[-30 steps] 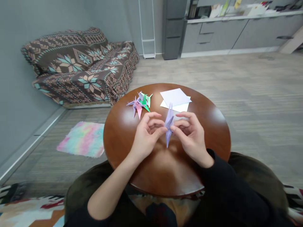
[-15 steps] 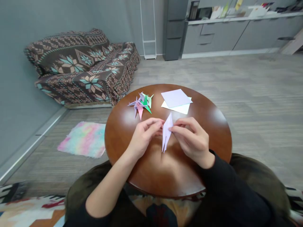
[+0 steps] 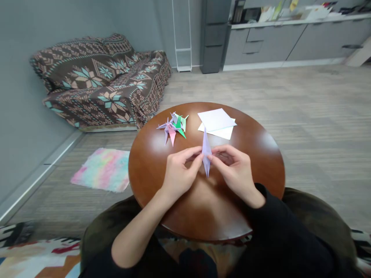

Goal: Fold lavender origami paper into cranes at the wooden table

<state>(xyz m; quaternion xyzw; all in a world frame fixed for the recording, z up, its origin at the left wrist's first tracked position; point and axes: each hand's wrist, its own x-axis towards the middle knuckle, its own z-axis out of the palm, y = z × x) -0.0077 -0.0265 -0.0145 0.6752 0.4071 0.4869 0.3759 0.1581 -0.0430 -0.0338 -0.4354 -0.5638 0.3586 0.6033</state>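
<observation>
A narrow piece of folded lilac origami paper [image 3: 206,148] is held above the round table, its long point away from me and two thin tips toward me. My left hand [image 3: 183,166] pinches its left edge between thumb and fingers. On the opposite edge, my right hand [image 3: 234,166] pinches it in the same way. Beyond my left hand lies a cluster of folded paper cranes [image 3: 174,127] in lilac, pink and green. Sheets of paper [image 3: 216,120], lilac over white, rest past the folded piece.
The brown round table [image 3: 249,146] stands right in front of me. A sofa [image 3: 107,81] under a patterned cover is at the back left, with a fluffy pastel mat [image 3: 101,170] on the floor nearer. Grey kitchen cabinets [image 3: 269,44] line the far wall.
The folded paper has turned from a slant to nearly upright in view and moved slightly away from me. My left hand has closed onto its left edge; the right keeps its pinch.
</observation>
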